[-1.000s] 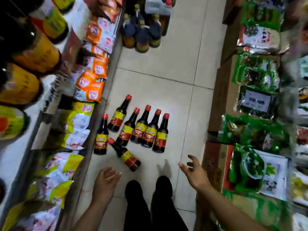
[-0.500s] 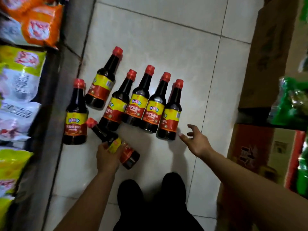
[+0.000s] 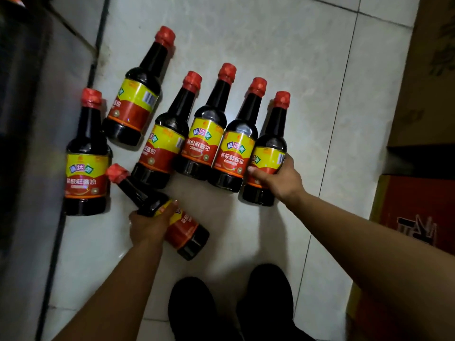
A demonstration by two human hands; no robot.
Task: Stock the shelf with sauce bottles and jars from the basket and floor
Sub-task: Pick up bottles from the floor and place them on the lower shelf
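Several dark sauce bottles with red caps and yellow-red labels stand on the tiled floor (image 3: pixel 283 57). One fallen bottle (image 3: pixel 187 232) lies on its side at the front, and my left hand (image 3: pixel 150 223) grips it around the shoulder. My right hand (image 3: pixel 280 179) curls round the label of the rightmost upright bottle (image 3: pixel 269 143). Beside it stand two bottles (image 3: pixel 234 148) (image 3: pixel 204 141) with labels facing me. Another bottle (image 3: pixel 86 153) stands at the far left by the shelf base.
The dark shelf base (image 3: pixel 27 119) runs along the left. Cardboard boxes (image 3: pixel 433 70) and a red carton (image 3: pixel 418 212) line the right side. My black shoes (image 3: pixel 231 306) stand at the bottom centre. Bare tiles stretch beyond the bottles.
I have bent lower, so the bottles look larger. My right hand moved left and closed on the rightmost bottle. My left hand still holds the fallen bottle.
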